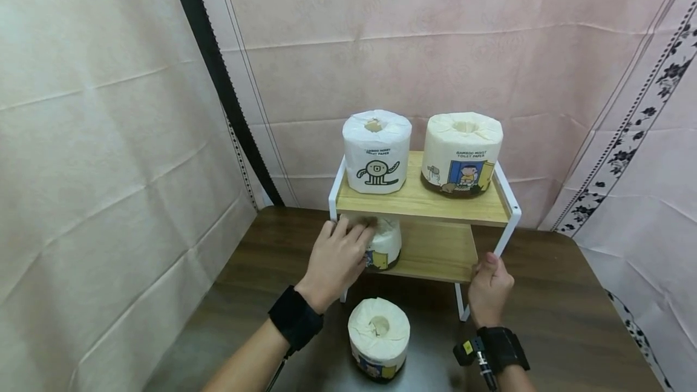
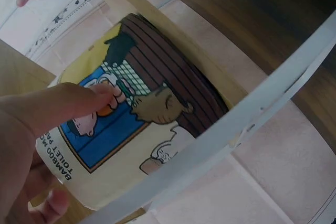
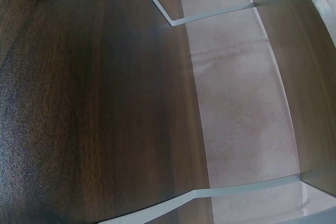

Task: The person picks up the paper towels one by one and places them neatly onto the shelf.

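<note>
A two-tier wooden shelf (image 1: 419, 215) with white metal legs stands on the table. My left hand (image 1: 336, 259) is at the left end of its lower tier, holding a wrapped toilet paper roll (image 1: 388, 245). In the left wrist view the thumb (image 2: 79, 100) lies across the roll's printed side (image 2: 142, 114), while the other fingers curl at its top end. My right hand (image 1: 490, 290) grips the shelf's right white leg (image 1: 507, 236), thumb upward. Another printed roll (image 1: 379, 334) stands upright on the table in front of the shelf.
On the upper tier stand a white roll (image 1: 377, 159) with a line-drawn figure and a cream printed roll (image 1: 463, 153). The dark wooden table (image 1: 566, 319) extends around the shelf. Pale cloth curtains (image 1: 435, 35) hang behind and at both sides.
</note>
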The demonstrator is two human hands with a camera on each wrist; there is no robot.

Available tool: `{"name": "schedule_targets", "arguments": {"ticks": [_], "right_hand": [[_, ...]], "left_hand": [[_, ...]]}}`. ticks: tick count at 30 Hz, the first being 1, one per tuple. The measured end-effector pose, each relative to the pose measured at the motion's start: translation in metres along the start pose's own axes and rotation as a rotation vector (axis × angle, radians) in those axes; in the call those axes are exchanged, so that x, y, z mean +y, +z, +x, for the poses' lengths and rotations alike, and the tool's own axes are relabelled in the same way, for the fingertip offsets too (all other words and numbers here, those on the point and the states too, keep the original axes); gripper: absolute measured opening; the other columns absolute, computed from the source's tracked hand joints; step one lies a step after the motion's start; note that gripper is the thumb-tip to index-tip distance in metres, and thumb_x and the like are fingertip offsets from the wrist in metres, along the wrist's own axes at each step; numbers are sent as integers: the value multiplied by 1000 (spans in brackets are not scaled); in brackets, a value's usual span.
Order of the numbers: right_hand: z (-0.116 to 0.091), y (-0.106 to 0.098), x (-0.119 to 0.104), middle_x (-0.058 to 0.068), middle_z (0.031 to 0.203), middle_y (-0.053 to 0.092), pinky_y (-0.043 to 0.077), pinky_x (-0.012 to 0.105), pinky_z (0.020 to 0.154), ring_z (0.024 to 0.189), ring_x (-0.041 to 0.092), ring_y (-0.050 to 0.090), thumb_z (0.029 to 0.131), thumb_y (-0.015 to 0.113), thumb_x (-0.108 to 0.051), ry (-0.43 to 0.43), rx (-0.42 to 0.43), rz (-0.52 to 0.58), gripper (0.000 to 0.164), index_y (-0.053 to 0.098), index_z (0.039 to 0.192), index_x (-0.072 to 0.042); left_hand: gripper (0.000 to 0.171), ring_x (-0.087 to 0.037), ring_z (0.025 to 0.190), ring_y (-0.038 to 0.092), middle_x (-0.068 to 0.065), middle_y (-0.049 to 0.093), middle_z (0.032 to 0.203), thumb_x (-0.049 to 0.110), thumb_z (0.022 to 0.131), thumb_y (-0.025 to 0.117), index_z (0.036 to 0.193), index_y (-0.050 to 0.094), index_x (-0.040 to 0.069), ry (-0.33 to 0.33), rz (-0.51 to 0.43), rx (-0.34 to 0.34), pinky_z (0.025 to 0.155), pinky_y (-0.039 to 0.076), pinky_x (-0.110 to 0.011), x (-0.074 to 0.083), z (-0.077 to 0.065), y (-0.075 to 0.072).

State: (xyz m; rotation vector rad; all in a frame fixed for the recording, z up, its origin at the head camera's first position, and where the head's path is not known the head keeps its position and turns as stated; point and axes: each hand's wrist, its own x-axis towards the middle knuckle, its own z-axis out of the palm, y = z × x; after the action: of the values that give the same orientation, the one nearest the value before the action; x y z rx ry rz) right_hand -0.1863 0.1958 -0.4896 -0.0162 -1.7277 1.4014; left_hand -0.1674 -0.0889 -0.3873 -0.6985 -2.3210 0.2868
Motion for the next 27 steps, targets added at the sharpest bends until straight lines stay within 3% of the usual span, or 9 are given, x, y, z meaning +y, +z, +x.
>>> {"name": "schedule_targets", "arguments": {"ticks": [7,10,14,21,27], "right_hand": [[-2,1,-4,-10,55,41,22,20,44,46,0,30,114,38,-45,-11,-6,24,68,44,70,6],[-1,2,13,-10,56,43,24,18,45,46,0,32,112,40,-49,-13,11,8,70,46,69,5],[-1,3,18,-3,56,47,27,16,45,47,-1,36,111,40,-52,-31,27,3,71,49,70,5],[-2,5,18,12,57,50,30,14,47,48,-3,40,109,42,-55,-66,32,10,72,49,70,5],[0,4,19,2,57,49,30,13,48,48,-3,39,109,42,-56,-66,44,11,72,49,70,5]], "left_hand": [[62,-27,109,55,-7,60,140,26,88,83,142,58,13,-68,18,7,78,41,-34,13,-9,1],[60,-26,101,53,-9,59,137,23,86,83,139,58,11,-91,46,55,74,39,-32,19,-12,4],[57,-23,94,52,-6,61,136,18,92,80,144,57,11,-107,126,117,69,38,-31,23,-15,11],[57,-22,99,54,-4,62,139,13,98,76,150,54,11,-107,159,113,70,38,-31,24,-19,21],[55,-22,98,57,-3,64,137,11,96,77,147,57,11,-96,154,151,69,39,-31,23,-17,24]]}}
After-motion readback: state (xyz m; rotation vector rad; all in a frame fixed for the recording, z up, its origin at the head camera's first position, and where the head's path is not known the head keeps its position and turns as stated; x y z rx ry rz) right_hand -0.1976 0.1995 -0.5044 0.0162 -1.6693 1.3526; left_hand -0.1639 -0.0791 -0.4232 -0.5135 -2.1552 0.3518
